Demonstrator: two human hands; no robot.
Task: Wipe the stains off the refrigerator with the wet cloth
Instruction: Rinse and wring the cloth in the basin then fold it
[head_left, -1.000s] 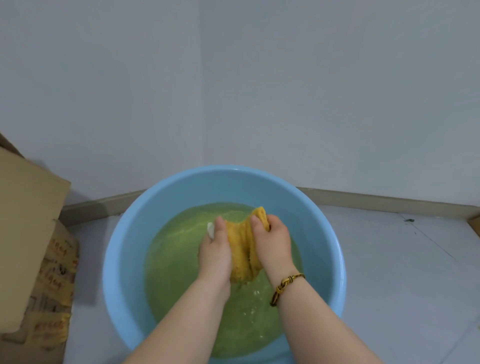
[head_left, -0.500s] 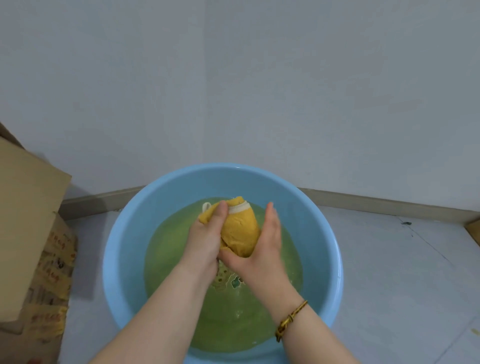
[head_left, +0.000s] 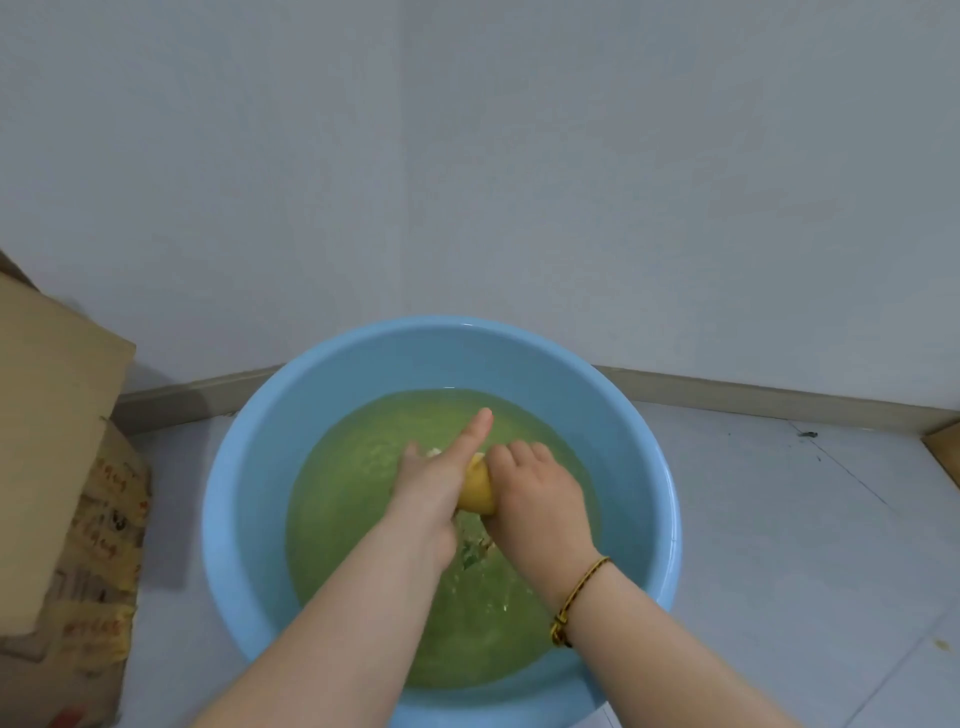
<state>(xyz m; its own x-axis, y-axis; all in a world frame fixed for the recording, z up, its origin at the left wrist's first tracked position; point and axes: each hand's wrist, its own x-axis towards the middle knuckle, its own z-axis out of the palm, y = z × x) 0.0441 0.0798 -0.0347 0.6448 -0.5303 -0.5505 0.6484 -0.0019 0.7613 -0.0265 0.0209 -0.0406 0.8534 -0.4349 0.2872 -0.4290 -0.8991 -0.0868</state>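
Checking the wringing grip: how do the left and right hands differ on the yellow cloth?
The left hand sticks one finger straight out; the right hand curls its fingers over the yellow cloth. The right wrist wears a bracelet; the left is bare. Both hold the cloth over the blue basin.

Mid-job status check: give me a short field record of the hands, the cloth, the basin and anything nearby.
cloth: yellow cloth, bunched between both hands over the water
left hand: grips the cloth, one finger sticking out straight
right hand: fingers curled round the cloth; bracelet on the wrist
basin: blue basin on the floor, holding greenish water
nearby: cardboard box at left
refrigerator: not in view
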